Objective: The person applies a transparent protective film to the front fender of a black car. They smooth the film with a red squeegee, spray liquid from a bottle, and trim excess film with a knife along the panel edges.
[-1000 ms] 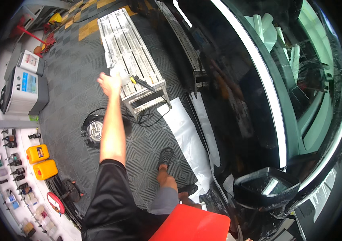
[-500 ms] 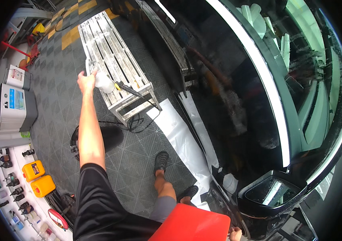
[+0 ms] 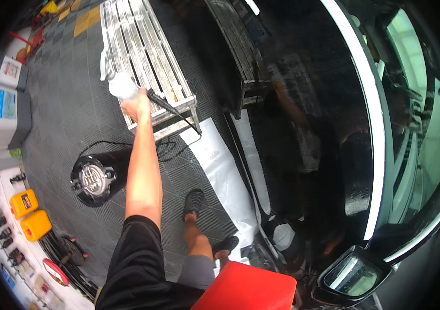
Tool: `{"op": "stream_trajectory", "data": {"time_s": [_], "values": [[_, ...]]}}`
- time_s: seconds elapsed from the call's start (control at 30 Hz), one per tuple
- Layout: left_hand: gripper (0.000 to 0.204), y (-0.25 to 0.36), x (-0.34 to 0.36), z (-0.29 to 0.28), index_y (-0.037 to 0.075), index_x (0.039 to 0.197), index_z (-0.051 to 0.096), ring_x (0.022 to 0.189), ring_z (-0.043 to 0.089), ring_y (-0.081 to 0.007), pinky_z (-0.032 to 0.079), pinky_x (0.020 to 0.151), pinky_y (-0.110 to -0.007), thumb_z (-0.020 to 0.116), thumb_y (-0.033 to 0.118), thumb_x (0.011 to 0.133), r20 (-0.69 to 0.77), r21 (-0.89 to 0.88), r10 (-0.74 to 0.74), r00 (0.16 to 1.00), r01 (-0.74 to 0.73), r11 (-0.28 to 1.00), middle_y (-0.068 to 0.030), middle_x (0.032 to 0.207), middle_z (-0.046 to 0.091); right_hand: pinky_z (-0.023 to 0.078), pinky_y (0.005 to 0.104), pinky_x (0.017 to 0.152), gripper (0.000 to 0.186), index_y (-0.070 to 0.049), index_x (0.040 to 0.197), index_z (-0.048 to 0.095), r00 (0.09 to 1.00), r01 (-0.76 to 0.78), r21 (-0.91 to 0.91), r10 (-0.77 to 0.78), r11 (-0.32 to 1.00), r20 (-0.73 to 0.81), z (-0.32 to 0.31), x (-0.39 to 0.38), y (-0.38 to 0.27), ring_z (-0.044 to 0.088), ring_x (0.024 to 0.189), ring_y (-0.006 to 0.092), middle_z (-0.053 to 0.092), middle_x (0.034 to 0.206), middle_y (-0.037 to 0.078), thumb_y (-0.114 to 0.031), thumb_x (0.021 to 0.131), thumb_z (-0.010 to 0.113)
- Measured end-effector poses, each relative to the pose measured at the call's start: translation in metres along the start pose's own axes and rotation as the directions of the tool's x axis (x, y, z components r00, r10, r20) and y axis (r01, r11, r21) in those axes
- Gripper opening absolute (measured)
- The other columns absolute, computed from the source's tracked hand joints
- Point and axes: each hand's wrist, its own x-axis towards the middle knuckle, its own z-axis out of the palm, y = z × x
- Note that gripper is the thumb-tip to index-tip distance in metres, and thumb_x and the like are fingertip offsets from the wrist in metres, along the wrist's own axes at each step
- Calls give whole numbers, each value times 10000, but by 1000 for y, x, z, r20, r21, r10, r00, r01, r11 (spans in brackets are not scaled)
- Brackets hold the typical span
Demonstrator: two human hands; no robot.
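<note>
My left hand (image 3: 137,107) reaches far out over the near end of a weathered slatted bench (image 3: 142,49). It is beside the base of a white spray bottle (image 3: 121,85) with a pale trigger head. The thumb points up next to a black handheld tool (image 3: 160,101) with a cord, which lies on the slats. Most of the fingers are hidden, so whether they grip the bottle or the tool does not show. My right hand is out of sight; a red flat shape (image 3: 245,289) covers the lower middle of the picture.
A glossy black car door (image 3: 323,129) with a side mirror (image 3: 354,276) fills the right. White sheeting (image 3: 220,175) lies along its foot. On the floor stands a black canister (image 3: 93,178) near looping cord. Yellow jugs (image 3: 36,225) and several bottles line the left wall.
My left hand has moved off the spray bottle's trigger head to its base, closer to the black tool. The view has shifted, uncovering the canister. My right hand has dropped out of view.
</note>
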Motion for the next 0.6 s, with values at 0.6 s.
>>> {"op": "stream_trajectory", "data": {"time_s": [0.6], "values": [[291,-5,-146,-312,-47,1257,796,1117,784,-317,605,973,-442,804,151,1043,233,-233,886,401,-862,451,-208,1284,803,574,511,1063,445,-29,1430,650,558,828,-176,-810,532,177,93,-79,-263,724,1242,415,746,1325,227,-218,1029,691]]}}
